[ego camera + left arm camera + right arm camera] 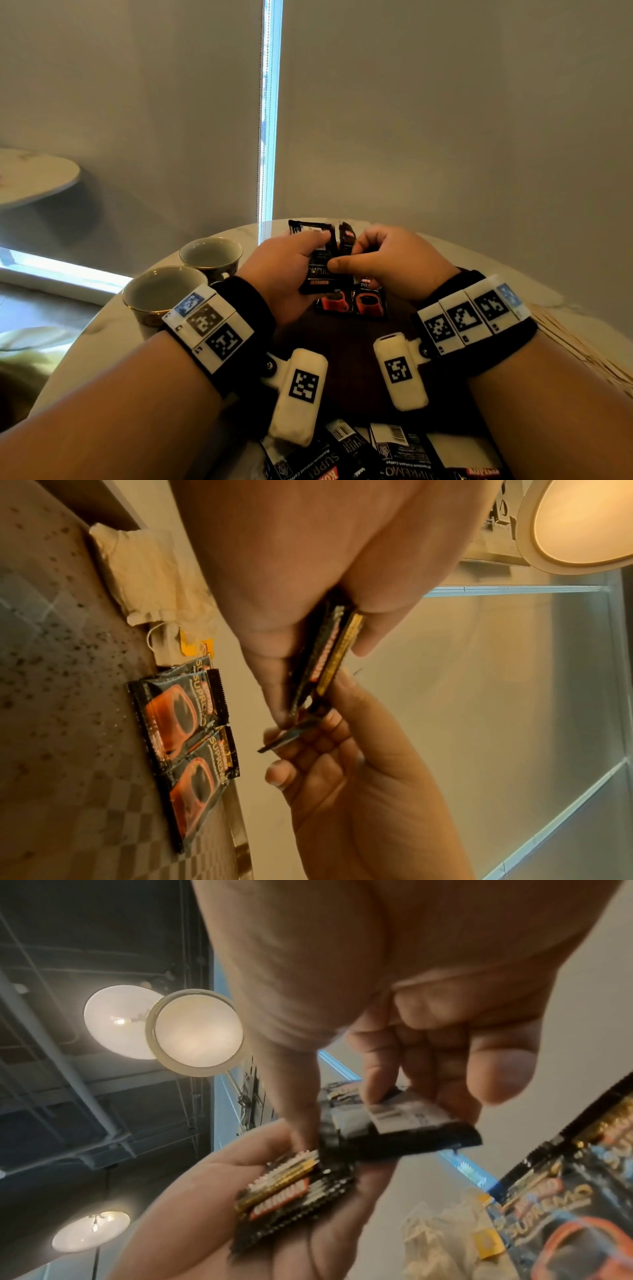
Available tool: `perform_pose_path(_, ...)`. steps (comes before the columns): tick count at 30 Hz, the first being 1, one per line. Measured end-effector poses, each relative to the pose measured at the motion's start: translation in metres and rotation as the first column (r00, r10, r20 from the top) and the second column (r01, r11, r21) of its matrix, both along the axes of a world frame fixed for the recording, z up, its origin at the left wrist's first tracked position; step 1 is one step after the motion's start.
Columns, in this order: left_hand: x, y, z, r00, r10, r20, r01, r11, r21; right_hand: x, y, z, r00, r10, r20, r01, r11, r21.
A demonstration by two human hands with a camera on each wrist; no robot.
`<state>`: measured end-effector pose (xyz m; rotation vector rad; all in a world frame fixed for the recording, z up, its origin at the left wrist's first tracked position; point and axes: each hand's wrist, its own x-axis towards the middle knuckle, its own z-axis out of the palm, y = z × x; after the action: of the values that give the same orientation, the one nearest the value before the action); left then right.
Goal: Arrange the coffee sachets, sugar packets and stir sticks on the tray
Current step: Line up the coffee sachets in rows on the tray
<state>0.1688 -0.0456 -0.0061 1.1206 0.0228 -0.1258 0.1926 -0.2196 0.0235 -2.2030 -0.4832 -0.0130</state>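
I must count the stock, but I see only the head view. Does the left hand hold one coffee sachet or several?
Observer: Several. The right wrist view shows a stack of sachets in the left hand.
Operator: And the other one?
Observer: The right hand pinches a single sachet, barcode side showing.
Operator: Anything beside the laid sachets on the tray?
Observer: Yes, the left wrist view shows pale tea bags next to them.

I see black sachets (317, 270) with gold and red bands in my hands. The sachets on the tray (185, 723) are black with orange cups printed on them. The tray (68, 723) is dark brown, checkered and speckled. Both cups (161, 294) are pale inside with gold rims. My wristbands (246, 308) are black, carrying white blocks with black square codes.
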Motion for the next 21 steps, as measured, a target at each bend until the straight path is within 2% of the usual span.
perform_pose_path(3,0.000,-0.002,0.000,0.999,0.031,0.018,-0.031,0.999,0.005,0.006,0.001,-0.003,0.997,-0.004,-0.080,0.012,0.995,0.097)
perform_pose_path(6,0.000,-0.001,0.002,0.993,0.115,0.032,-0.117,0.991,0.059,0.013,0.001,-0.003,0.982,-0.072,-0.175,0.119,0.954,0.276)
perform_pose_path(9,0.000,0.000,0.002,0.982,0.178,0.056,-0.185,0.966,0.182,0.014,0.000,-0.002,0.958,0.012,-0.288,0.117,0.897,0.427)
perform_pose_path(13,-0.003,0.001,0.006,0.987,0.160,0.010,-0.158,0.956,0.247,0.012,-0.001,-0.006,0.941,0.128,-0.312,-0.008,0.933,0.359)
perform_pose_path(18,-0.001,0.004,0.004,0.987,0.152,-0.050,-0.127,0.934,0.333,0.013,-0.003,-0.006,0.949,0.138,-0.283,-0.006,0.907,0.421)
perform_pose_path(21,0.000,0.002,0.001,0.983,0.152,-0.100,-0.116,0.947,0.300,0.013,-0.002,-0.009,0.961,0.154,-0.229,-0.056,0.921,0.385)
